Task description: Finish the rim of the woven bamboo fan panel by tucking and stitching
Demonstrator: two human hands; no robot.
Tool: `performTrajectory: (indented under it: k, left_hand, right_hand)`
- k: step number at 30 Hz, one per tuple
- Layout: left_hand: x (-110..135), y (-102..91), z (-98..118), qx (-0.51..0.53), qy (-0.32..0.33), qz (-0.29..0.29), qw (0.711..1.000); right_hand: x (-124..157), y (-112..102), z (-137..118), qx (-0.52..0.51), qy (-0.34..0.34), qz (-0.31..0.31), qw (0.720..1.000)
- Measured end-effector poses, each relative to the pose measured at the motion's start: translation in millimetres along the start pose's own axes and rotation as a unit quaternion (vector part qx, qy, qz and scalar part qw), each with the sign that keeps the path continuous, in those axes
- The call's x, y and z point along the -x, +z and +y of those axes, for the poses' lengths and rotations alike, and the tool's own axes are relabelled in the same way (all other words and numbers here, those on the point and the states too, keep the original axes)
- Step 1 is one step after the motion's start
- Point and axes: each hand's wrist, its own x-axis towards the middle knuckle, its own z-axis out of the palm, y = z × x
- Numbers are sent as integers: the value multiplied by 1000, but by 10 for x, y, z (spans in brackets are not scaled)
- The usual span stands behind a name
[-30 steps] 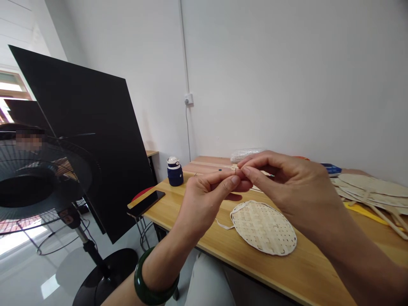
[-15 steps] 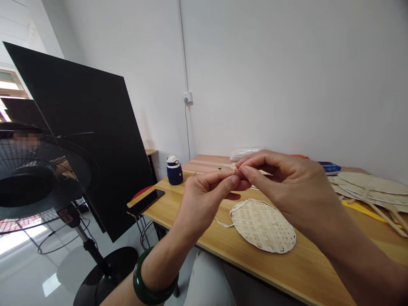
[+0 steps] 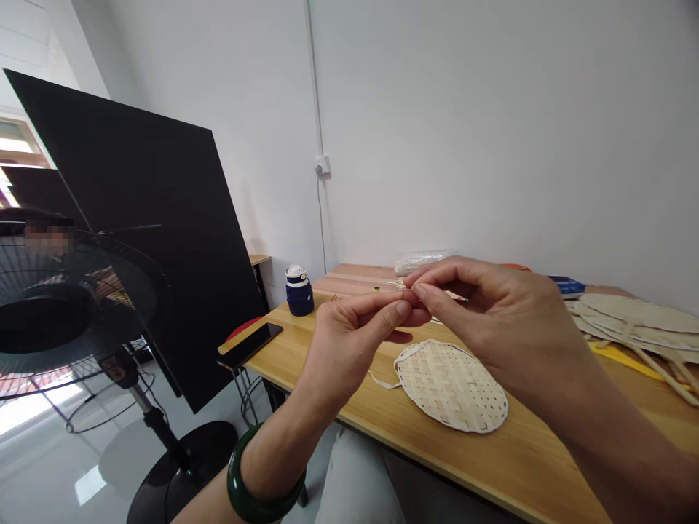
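Note:
Above the table, my left hand (image 3: 363, 324) and my right hand (image 3: 480, 306) meet at the fingertips. Both are closed in a pinch; whatever lies between the fingers is too small to make out. A dark green bangle (image 3: 262, 477) circles my left wrist. Below the hands a round woven bamboo fan piece (image 3: 451, 386) lies flat on the wooden table (image 3: 524, 458). Its rim is bound in a white strip, and a loose end of the strip (image 3: 385, 381) trails off its left side.
A dark blue flask (image 3: 299, 292) and a phone (image 3: 251, 345) stand and lie at the table's left. Several woven fans (image 3: 638, 320) are piled at the right, over a yellow object (image 3: 628, 362). Bubble wrap (image 3: 420, 260) lies by the wall. A black floor fan (image 3: 60, 320) is at far left.
Hardly anything differs. My two hands keep the same pinch at nearly the same spot, and the woven piece lies where it was.

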Motion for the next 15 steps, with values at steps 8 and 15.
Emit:
performTrajectory:
  k: [8, 15]
  left_hand:
    - [-11, 2, -8, 6, 5, -7, 1000]
    - [7, -1, -15, 13, 2, 1, 1000]
  right_hand:
    - [1, 8, 4, 0, 0, -2, 1000]
    - [-4, 11, 24, -5, 10, 6, 1000]
